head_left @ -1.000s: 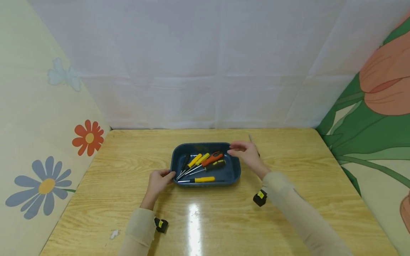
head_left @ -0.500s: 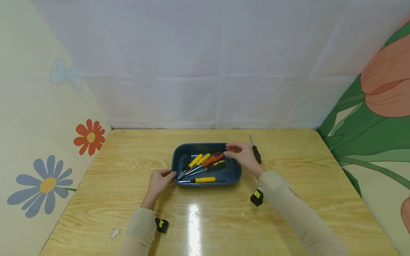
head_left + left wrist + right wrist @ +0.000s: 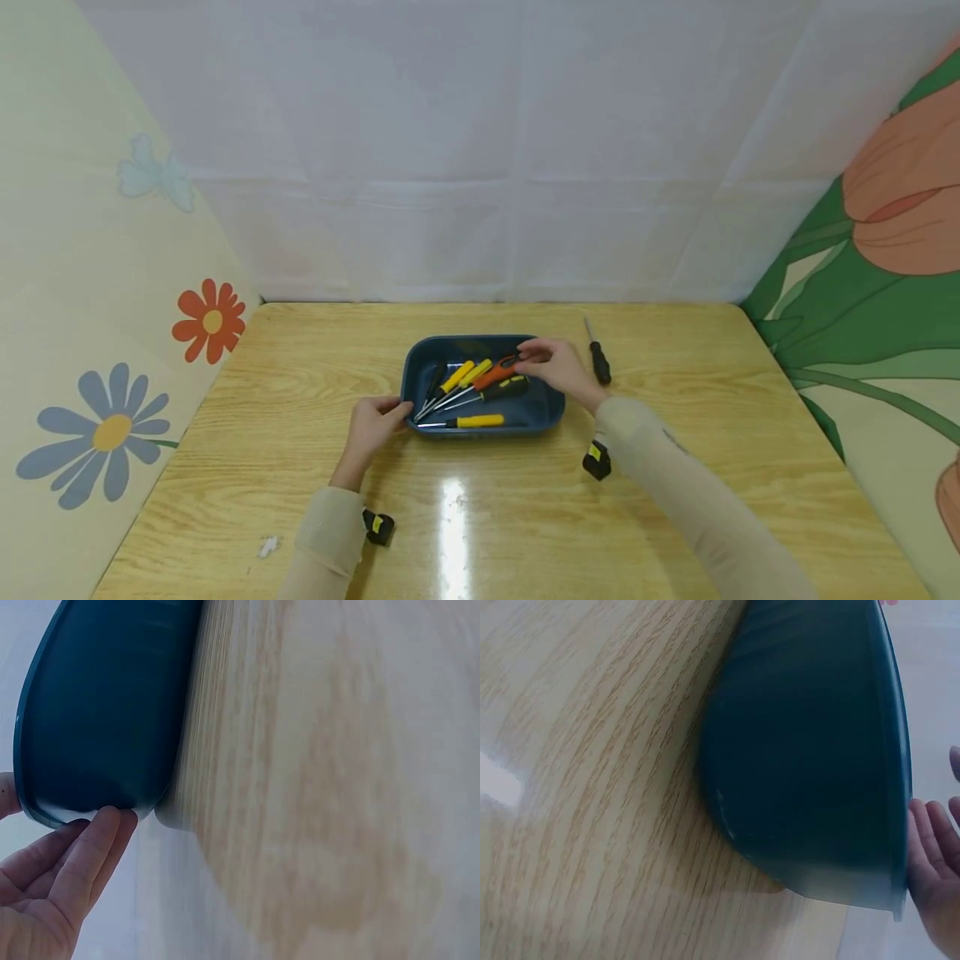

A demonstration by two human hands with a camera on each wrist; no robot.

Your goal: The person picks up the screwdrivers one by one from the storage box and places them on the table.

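A dark blue plastic bin (image 3: 543, 417) holds several screwdrivers. My left hand (image 3: 372, 429) pinches its left end, thumb at the rim; in the left wrist view the fingers (image 3: 94, 855) lie against the outer wall. Over the bin's right end hovers my right hand (image 3: 558, 367), its fingertips beside the handle of an orange screwdriver (image 3: 491, 377). In the right wrist view its fingers (image 3: 934, 840) are apart from the thumb, partly hidden behind the rim. Below the orange one lies a black-and-yellow screwdriver (image 3: 506, 388), and a yellow-handled screwdriver (image 3: 480, 422) lies along the near wall.
A black screwdriver (image 3: 600, 362) lies on the wooden table (image 3: 675, 500) to the right of the bin. White cloth (image 3: 480, 167) hangs behind the table. A small white patch (image 3: 269, 547) marks the table's front left.
My right hand has moved left and inward over the bin toward the orange handle, uncovering the black screwdriver on the table. The left hand stays at the rim.
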